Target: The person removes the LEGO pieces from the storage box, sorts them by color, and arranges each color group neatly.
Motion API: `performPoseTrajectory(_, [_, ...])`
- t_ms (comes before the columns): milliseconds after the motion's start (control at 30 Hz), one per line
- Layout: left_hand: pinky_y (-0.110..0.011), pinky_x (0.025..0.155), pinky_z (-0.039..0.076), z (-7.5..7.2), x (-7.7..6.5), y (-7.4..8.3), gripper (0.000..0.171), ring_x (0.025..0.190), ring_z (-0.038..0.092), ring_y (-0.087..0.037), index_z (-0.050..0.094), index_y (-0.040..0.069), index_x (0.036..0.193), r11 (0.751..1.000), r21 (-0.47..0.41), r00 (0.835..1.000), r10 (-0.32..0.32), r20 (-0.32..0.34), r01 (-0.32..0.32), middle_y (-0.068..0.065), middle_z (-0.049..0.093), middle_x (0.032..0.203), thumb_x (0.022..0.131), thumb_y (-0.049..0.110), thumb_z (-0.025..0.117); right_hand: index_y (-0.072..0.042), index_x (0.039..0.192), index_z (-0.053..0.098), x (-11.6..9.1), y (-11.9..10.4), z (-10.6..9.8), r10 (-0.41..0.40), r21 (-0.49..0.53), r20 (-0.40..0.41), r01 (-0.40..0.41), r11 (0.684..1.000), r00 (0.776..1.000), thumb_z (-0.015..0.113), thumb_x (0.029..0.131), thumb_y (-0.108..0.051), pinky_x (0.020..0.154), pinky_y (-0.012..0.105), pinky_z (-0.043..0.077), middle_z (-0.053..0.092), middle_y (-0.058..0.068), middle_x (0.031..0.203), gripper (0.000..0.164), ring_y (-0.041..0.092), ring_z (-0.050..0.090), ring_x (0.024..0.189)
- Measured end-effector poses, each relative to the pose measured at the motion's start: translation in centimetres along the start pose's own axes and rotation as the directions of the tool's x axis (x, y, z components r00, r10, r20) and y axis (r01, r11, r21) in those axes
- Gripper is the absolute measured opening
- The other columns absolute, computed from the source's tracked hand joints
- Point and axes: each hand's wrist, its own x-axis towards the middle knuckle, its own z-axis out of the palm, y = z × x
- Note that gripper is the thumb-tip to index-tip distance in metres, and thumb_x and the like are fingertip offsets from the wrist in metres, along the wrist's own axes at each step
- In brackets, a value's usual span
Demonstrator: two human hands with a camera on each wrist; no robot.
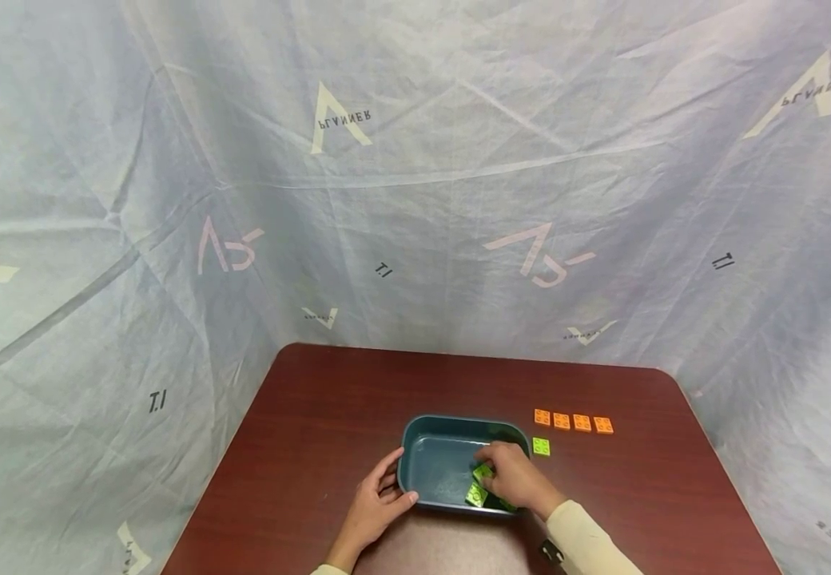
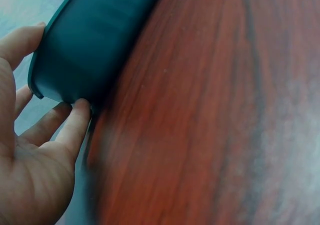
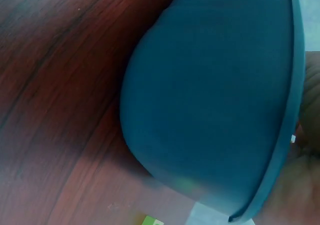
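Observation:
A dark teal plastic bin (image 1: pixel 444 421) sits near the table's front edge. My left hand (image 1: pixel 375 501) is at its left end, fingers extended and fingertips touching the outer wall; the left wrist view shows the palm (image 2: pixel 35 185) apart from the bin. My right hand (image 1: pixel 519 477) reaches inside the bin's right half and pinches a green toy brick (image 1: pixel 483 472). Another green brick (image 1: pixel 476 494) lies on the bin floor just below it, and a further one (image 1: pixel 507 505) is partly hidden under the hand. The bin wall (image 3: pixel 210 95) blocks the right fingers in the right wrist view.
Outside the bin's right end lies a single green brick (image 1: pixel 541 446). Behind it, several orange bricks (image 1: pixel 571 422) form a row. The reddish-brown table (image 1: pixel 300 431) is surrounded by grey printed cloth (image 1: pixel 415 208).

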Motion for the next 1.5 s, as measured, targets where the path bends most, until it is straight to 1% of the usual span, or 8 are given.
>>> performPoseTrajectory(300, [-0.028, 0.096, 0.060, 0.0, 0.0, 0.0, 0.082, 0.132, 0.062, -0.044, 0.045, 0.017, 0.161, 1.000, -0.005, 1.000, -0.002, -0.005, 0.002, -0.028, 0.057, 0.148, 0.091, 0.018, 0.086, -0.001, 0.104, 0.081, 0.6, 0.3, 0.6, -0.066, -0.082, -0.018, 0.064, 0.995, 0.998, 0.084, 0.079, 0.002, 0.074, 0.038, 0.059, 0.077, 0.009, 0.097, 0.025, 0.021, 0.070, 0.087])
performPoseTrajectory(567, [-0.028, 0.096, 0.060, 0.0, 0.1, 0.0, 0.083, 0.131, 0.061, -0.045, 0.045, 0.016, 0.161, 1.000, -0.017, 1.000, 0.009, -0.001, -0.009, -0.029, 0.056, 0.148, 0.090, 0.021, 0.087, -0.005, 0.106, 0.082, 0.9, 0.4, 1.0, -0.042, -0.103, -0.020, 0.039, 0.994, 0.999, 0.080, 0.084, 0.001, 0.081, 0.044, 0.062, 0.080, 0.007, 0.101, 0.023, 0.024, 0.074, 0.096])
performPoseTrajectory(733, [-0.028, 0.096, 0.059, 0.0, 0.0, 0.0, 0.084, 0.131, 0.061, -0.045, 0.044, 0.015, 0.161, 1.000, -0.024, 1.000, 0.006, -0.001, -0.006, -0.029, 0.056, 0.148, 0.090, 0.022, 0.087, -0.006, 0.108, 0.081, 0.8, 0.1, 0.7, -0.030, -0.077, -0.047, 0.026, 0.997, 0.998, 0.079, 0.086, 0.003, 0.081, 0.044, 0.062, 0.080, 0.008, 0.105, 0.024, 0.024, 0.075, 0.098])
performPoseTrajectory(967, [-0.027, 0.096, 0.059, 0.0, 0.1, 0.0, 0.084, 0.132, 0.061, -0.045, 0.044, 0.014, 0.162, 1.000, -0.021, 1.000, -0.001, -0.001, 0.001, -0.029, 0.056, 0.148, 0.090, 0.022, 0.087, -0.005, 0.108, 0.081, 0.8, -0.2, 0.4, -0.006, -0.027, -0.110, 0.003, 1.000, 0.994, 0.080, 0.086, 0.002, 0.070, 0.031, 0.058, 0.078, 0.007, 0.102, 0.023, 0.014, 0.069, 0.081])
performPoseTrajectory(1100, [-0.026, 0.096, 0.059, 0.0, 0.1, 0.1, 0.084, 0.132, 0.061, -0.045, 0.044, 0.014, 0.162, 1.000, -0.021, 1.000, -0.003, 0.000, 0.003, -0.029, 0.057, 0.148, 0.090, 0.021, 0.087, -0.002, 0.109, 0.079, 0.9, -0.3, 0.1, 0.010, -0.004, -0.124, -0.010, 1.000, 0.992, 0.083, 0.083, 0.001, 0.069, 0.030, 0.060, 0.076, 0.010, 0.106, 0.026, 0.015, 0.073, 0.081])
performPoseTrajectory(1300, [-0.027, 0.094, 0.060, 0.0, -0.2, 0.2, 0.081, 0.132, 0.061, -0.044, 0.043, 0.014, 0.162, 0.999, -0.036, 1.000, -0.027, 0.006, 0.027, -0.028, 0.056, 0.149, 0.092, 0.015, 0.084, -0.006, 0.116, 0.078, 0.6, -0.6, -0.1, 0.035, 0.047, -0.118, -0.029, 0.998, 0.992, 0.084, 0.085, -0.001, 0.072, 0.031, 0.062, 0.075, 0.008, 0.116, 0.032, 0.017, 0.075, 0.086])
performPoseTrajectory(1433, [-0.026, 0.093, 0.060, 0.1, -0.2, 0.1, 0.082, 0.131, 0.061, -0.042, 0.043, 0.015, 0.162, 0.998, -0.050, 0.999, -0.038, 0.000, 0.038, -0.027, 0.057, 0.149, 0.092, 0.015, 0.085, -0.006, 0.117, 0.078, 0.4, -0.7, -0.4, 0.017, 0.054, -0.156, -0.009, 0.999, 0.988, 0.085, 0.085, -0.001, 0.072, 0.029, 0.062, 0.075, 0.007, 0.117, 0.033, 0.017, 0.076, 0.085])
performPoseTrajectory(1500, [-0.026, 0.094, 0.060, 0.1, -0.1, 0.1, 0.082, 0.131, 0.061, -0.043, 0.043, 0.014, 0.162, 0.998, -0.051, 1.000, -0.024, -0.002, 0.024, -0.028, 0.057, 0.148, 0.092, 0.015, 0.085, -0.005, 0.117, 0.078, 0.4, -0.7, -0.7, 0.019, 0.067, -0.181, -0.007, 0.998, 0.983, 0.085, 0.084, 0.000, 0.073, 0.030, 0.063, 0.075, 0.008, 0.117, 0.033, 0.018, 0.076, 0.084])
